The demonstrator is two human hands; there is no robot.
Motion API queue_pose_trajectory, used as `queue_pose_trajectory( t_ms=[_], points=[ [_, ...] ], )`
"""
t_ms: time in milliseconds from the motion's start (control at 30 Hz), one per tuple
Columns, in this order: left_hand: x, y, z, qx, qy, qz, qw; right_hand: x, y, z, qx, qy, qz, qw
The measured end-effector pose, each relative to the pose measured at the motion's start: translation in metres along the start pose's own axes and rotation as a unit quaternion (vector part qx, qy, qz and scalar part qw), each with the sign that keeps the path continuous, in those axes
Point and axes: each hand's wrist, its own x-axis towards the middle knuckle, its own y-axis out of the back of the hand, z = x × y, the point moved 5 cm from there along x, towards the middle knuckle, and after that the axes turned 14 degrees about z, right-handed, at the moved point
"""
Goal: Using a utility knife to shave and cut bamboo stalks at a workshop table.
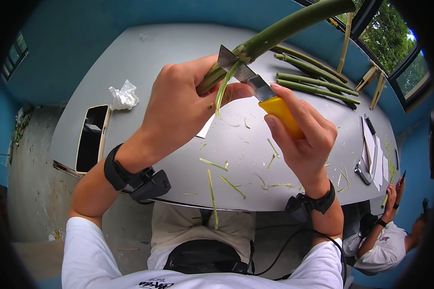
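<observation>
My left hand (173,108) is wrapped round the lower end of a thick green bamboo stalk (294,28), which slants up to the far right over the table. In my right hand (306,130) is a knife (259,89) with a yellow handle and a broad steel blade. The blade lies across the bamboo just below a joint, close to my left hand's fingers. From the blade's edge hangs a thin green shaving (221,96), apparently still joined to the stalk. My left fingertips are partly hidden behind the bamboo and blade.
Several bamboo stalks (318,86) lie at the table's far right. On the grey table (164,45) are a phone (92,135), crumpled tissue (124,95), loose shavings (232,187) and a metal-framed tool (366,176) by papers. A person (386,245) works at the right with a green stalk.
</observation>
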Motion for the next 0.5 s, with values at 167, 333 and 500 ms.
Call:
queue_pose_trajectory(
  t_ms=[167,333,500],
  points=[
    [-0.003,0.002,0.004,-0.019,0.005,-0.002,1.0,0.001,0.003,-0.005,0.008,0.003,0.015,1.0],
    [0.006,0.003,-0.004,-0.009,0.02,-0.064,0.998,-0.001,0.0,0.002,0.015,-0.038,0.02,0.999],
    [0.007,-0.004,-0.025,-0.17,-0.03,-0.065,0.983,0.0,0.001,0.011,0.024,-0.094,-0.003,0.995]
  ],
)
